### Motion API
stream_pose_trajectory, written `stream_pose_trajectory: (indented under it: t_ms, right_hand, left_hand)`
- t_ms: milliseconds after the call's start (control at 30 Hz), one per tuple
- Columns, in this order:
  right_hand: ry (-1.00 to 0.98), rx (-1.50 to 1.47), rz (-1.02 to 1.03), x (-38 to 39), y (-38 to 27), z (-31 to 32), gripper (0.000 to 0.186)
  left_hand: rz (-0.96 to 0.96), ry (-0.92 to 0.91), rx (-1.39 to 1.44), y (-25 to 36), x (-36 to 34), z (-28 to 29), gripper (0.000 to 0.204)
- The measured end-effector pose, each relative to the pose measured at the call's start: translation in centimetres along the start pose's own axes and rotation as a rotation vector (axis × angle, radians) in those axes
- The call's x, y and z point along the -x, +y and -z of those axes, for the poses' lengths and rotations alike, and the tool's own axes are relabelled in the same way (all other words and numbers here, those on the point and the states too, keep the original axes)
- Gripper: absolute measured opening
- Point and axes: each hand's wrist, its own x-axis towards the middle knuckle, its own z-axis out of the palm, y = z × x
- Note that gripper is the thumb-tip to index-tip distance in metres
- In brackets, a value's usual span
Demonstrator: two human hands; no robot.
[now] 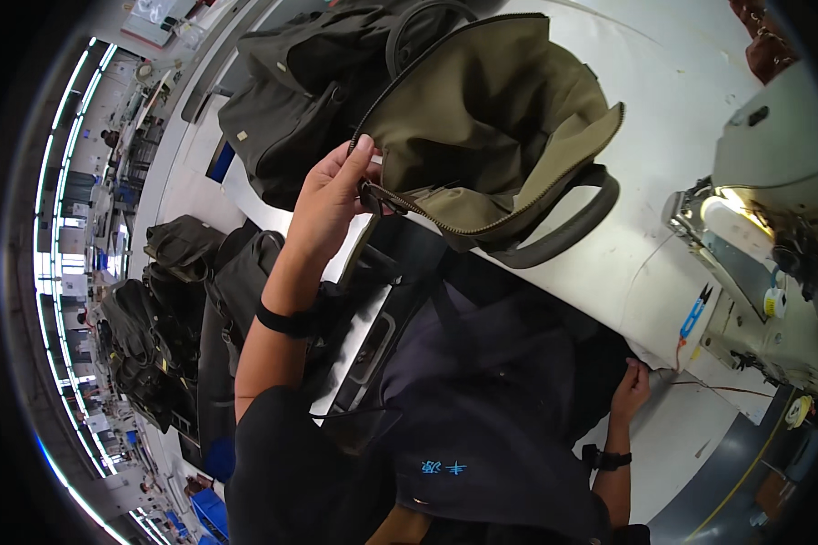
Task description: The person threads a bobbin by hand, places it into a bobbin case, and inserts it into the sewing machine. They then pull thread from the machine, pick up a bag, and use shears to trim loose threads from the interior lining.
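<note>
An olive-green bag [463,109] lies on its side on the white table, its zippered mouth gaping toward me and its lining showing. My left hand [336,186] pinches the zipper edge at the bag's near left corner, thumb on top. A curved dark handle [563,222] hangs along the near side of the mouth. Lower down on the right, my right hand [632,391] is beside the table's front edge and dark cloth. Its fingers are curled together; what they hold, if anything, is hidden.
Dark grey bags [291,100] lie behind the olive one, with more bags [154,327] heaped at the left. A sewing machine [782,136] stands on the right, its lamp lit. Blue thread snips [695,313] lie near it on the white table [627,282].
</note>
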Motion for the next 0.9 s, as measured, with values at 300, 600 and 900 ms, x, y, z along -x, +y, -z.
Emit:
stream_pose_trajectory:
  t_ms: [300,600,900]
  right_hand:
    - [-0.008,0.254,-0.027,-2.0,-2.3,-2.9,0.027]
    - [-0.085,0.289,0.237,-3.0,-2.0,-4.3,0.024]
    - [0.018,0.251,0.252,-2.5,-1.8,-4.0,0.019]
  left_hand:
    - [-0.042,0.004,0.278,-2.6,-0.2,2.3,0.031]
    - [-0.021,-0.03,0.369,-3.6,-0.5,1.5,0.032]
    - [-0.037,-0.015,0.343,-3.5,-0.6,1.2,0.034]
